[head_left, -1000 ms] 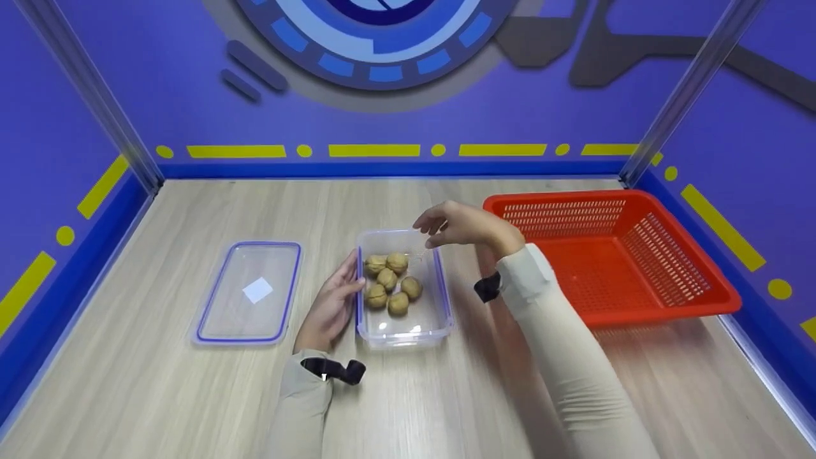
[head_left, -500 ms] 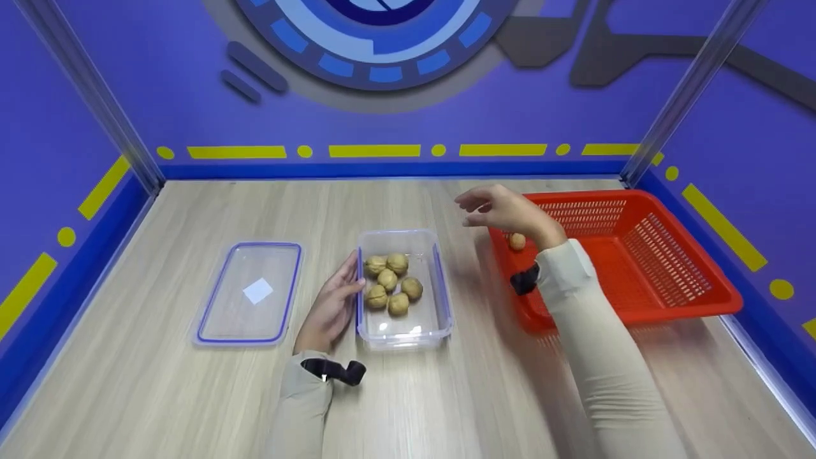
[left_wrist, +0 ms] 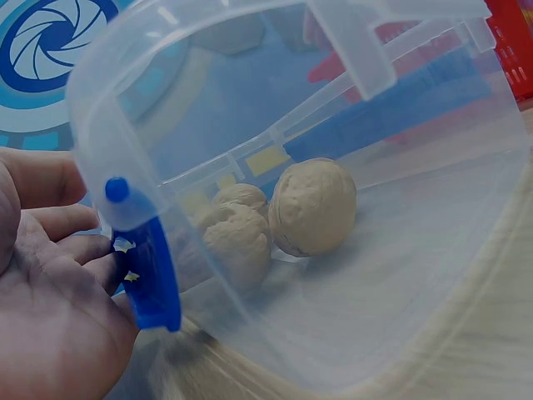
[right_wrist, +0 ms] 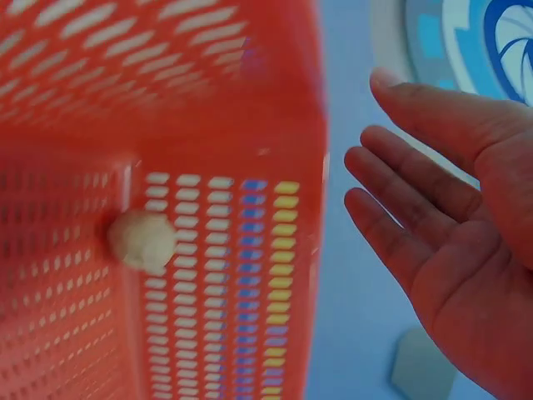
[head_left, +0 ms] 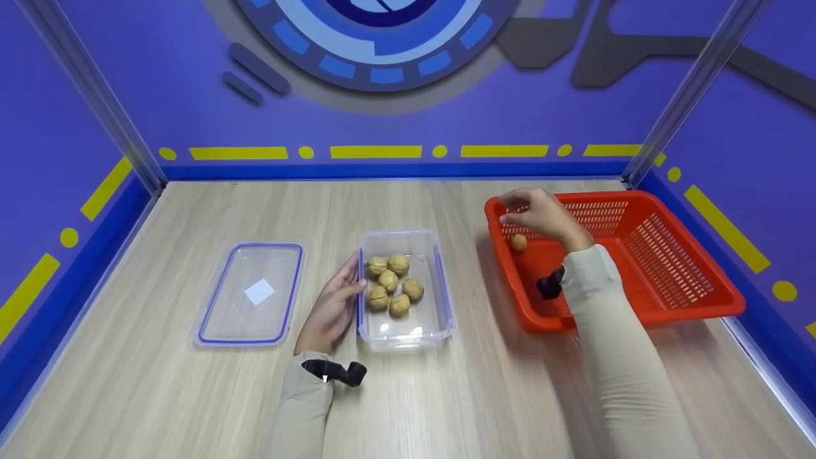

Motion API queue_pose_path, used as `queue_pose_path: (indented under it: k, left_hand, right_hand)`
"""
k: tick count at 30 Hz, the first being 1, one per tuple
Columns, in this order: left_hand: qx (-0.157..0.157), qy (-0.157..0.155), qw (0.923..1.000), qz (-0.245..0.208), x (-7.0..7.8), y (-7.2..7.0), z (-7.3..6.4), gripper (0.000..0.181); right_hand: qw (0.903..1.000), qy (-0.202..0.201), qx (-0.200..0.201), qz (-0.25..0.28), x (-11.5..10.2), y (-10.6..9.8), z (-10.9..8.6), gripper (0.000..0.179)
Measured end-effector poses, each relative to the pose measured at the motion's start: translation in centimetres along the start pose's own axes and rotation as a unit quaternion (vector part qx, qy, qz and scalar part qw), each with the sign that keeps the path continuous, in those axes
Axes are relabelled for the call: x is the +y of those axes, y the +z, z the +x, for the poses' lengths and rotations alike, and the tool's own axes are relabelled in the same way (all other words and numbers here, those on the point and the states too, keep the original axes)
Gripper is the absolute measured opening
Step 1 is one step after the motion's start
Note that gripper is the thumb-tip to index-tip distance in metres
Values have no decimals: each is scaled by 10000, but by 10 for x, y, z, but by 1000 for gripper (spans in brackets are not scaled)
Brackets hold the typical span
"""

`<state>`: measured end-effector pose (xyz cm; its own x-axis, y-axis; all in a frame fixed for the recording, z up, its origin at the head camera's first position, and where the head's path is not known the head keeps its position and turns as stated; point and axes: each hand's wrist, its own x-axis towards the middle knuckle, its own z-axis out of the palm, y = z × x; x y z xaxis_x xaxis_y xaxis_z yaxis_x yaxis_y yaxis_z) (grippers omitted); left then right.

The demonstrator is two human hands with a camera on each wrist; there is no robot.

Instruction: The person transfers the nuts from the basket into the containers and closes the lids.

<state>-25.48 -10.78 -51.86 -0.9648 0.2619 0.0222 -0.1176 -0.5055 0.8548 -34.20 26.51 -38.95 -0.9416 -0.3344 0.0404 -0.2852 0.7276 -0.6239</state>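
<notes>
1. At the centre of the frame, the left grip holds the left side of a clear container, thumb lapping its rim and fingers along the outside wall.
2. Six walnuts lie clustered inside the container, mostly toward its left and upper part; bare floor shows at its lower right.
3. The right grip, right of centre, is loose and holds nothing, its fingers spread slightly apart over the upper-left part of a red basket.
4. A single walnut sits inside that basket, near its left wall, just below the right grip in the head view.
5. Left of centre, well apart from the basket, a clear lid with a blue-violet seal lies flat on the bench, showing a white square at its middle.
6. Black devices sit at both wrists, over pale sleeves.
</notes>
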Motion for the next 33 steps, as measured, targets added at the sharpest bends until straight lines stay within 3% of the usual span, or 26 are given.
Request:
queue_pose_path:
  k: [6, 14, 27, 33]
  left_hand:
    - [-3, 6, 10000, 96, -1, -1, -1, 71]
    - [92, -44, 9998, 144, 0, -1, -1, 71]
    - [111, -92, 9999, 93, 0, 0, -1, 72]
    - [23, -32, 10000, 26, 0, 0, 0, 71]
  right_hand:
    - [9987, 488, 119, 4, 17, 1, -3, 44]
    - [9970, 735, 202, -132, 34, 7, -5, 41]
    - [9913, 1303, -47, -159, 46, 17, -13, 46]
    - [9912, 1248, -317, -321, 50, 20, -15, 46]
